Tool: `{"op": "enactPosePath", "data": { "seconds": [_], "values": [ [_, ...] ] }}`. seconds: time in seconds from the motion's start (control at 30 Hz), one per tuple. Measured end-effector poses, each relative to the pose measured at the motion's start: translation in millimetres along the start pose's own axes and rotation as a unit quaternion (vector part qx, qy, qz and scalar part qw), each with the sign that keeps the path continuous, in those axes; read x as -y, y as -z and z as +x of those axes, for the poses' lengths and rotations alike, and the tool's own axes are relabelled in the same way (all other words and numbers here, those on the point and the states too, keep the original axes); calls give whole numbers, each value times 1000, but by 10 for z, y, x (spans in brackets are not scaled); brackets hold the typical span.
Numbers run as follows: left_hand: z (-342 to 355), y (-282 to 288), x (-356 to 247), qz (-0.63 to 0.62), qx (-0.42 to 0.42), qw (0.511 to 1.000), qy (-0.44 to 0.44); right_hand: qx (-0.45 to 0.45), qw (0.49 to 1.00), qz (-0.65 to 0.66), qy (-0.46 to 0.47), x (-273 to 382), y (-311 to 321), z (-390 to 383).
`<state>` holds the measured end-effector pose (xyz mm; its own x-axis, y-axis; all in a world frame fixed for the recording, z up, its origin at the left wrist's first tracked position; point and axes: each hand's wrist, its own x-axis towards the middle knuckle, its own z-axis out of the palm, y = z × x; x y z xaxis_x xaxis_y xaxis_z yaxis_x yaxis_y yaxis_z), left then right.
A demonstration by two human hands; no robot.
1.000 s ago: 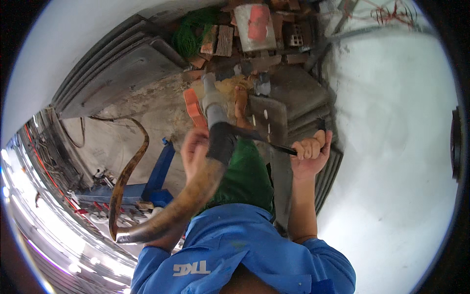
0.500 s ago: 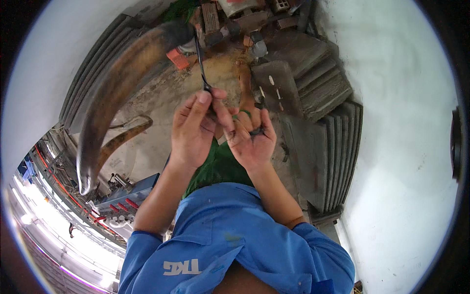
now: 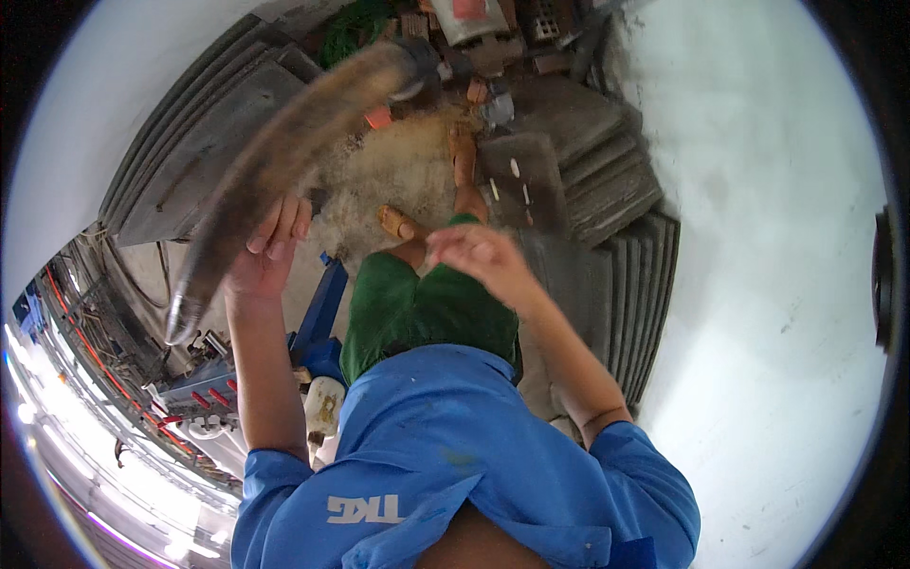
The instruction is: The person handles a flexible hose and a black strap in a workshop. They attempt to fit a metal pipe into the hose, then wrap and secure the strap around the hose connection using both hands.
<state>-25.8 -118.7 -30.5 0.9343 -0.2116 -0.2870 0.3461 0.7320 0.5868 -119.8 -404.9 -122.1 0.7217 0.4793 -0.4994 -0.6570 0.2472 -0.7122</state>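
Looking down from the head view: your left hand [image 3: 270,251] has its fingers [image 3: 284,220] curled against the long curved horn [image 3: 275,171]. Horn's motion-blurred, axis running lower-left to upper-right, tip down-left. Right hand [image 3: 474,251] sits well apart, blurred, holds nothing visible; how far open, can't tell. Left is nearer.

Motion blurs the long horn [image 3: 284,152] and right hand [image 3: 474,254].

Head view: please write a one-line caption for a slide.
Left hand grips a long curved horn, blurred; right hand empty above a sawdust-covered floor.
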Motion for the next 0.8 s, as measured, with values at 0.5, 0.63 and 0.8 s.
{"op": "enactPosePath", "data": {
  "seconds": [0.5,0.63,0.8],
  "values": [
    [1397,-216,-845,489,-189,849,-63,403,844,-311,-169,2831,-434,2723],
    [1527,-225,-906,503,-162,843,-96,437,828,-255,-244,2900,-565,2992],
    [1671,-262,-911,547,-104,814,-165,460,817,-245,-248,2806,-656,3175]
  ]
}}
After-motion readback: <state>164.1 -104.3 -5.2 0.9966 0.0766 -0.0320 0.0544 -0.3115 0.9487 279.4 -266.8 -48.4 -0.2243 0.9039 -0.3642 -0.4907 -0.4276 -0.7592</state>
